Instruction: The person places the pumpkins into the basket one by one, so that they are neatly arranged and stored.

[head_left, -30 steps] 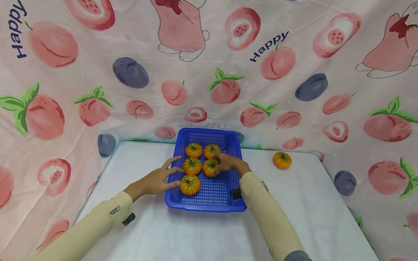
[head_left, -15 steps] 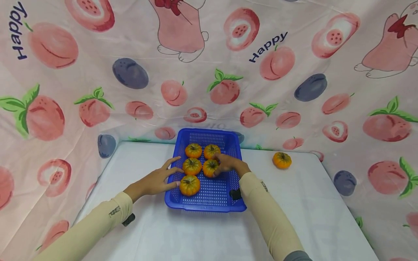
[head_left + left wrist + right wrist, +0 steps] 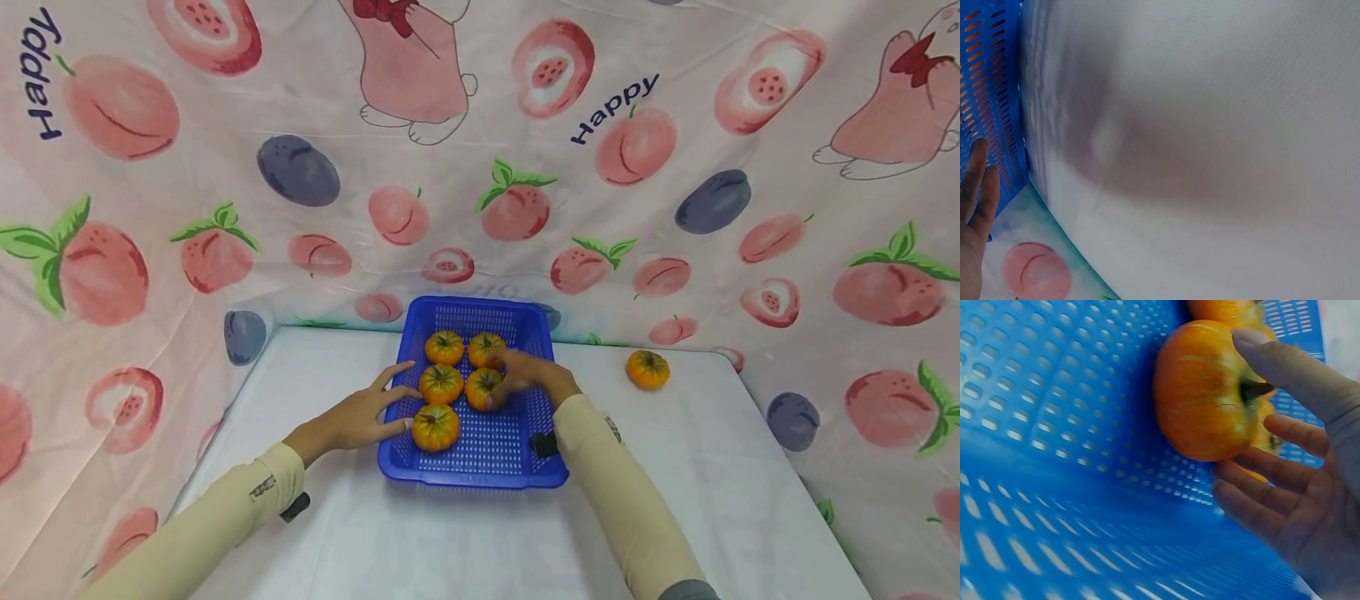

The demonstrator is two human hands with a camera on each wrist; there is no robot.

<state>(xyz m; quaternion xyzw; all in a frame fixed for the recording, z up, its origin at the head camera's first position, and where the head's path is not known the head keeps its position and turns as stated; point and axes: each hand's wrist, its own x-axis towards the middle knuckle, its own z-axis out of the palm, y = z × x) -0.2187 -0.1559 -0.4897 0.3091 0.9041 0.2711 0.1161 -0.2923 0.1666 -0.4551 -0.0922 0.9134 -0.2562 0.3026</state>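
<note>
Several small orange pumpkins with green-streaked tops sit in a blue perforated plastic basket (image 3: 480, 480). My right hand (image 3: 527, 372) reaches inside over the right side, its thumb and loosely spread fingers around the middle-right pumpkin (image 3: 481, 390). In the right wrist view, that pumpkin (image 3: 1200, 394) rests against its neighbours, thumb near the stem and fingertips at its lower side, without a grip around it. My left hand (image 3: 360, 418) lies over the basket's left rim, fingers spread, with the thumb tip at the front-left pumpkin (image 3: 435, 427). The left wrist view shows its fingers (image 3: 985, 200) beside the basket wall.
One more pumpkin (image 3: 648, 369) sits on the white table (image 3: 675, 467) to the right of the basket, near the back edge. A fruit-and-rabbit print cloth (image 3: 465, 167) hangs behind the table and along both sides.
My right hand has loosened from the middle-right pumpkin and shifted slightly; its fingers are a little blurred. The pumpkins, basket and left hand have stayed nearly in place.
</note>
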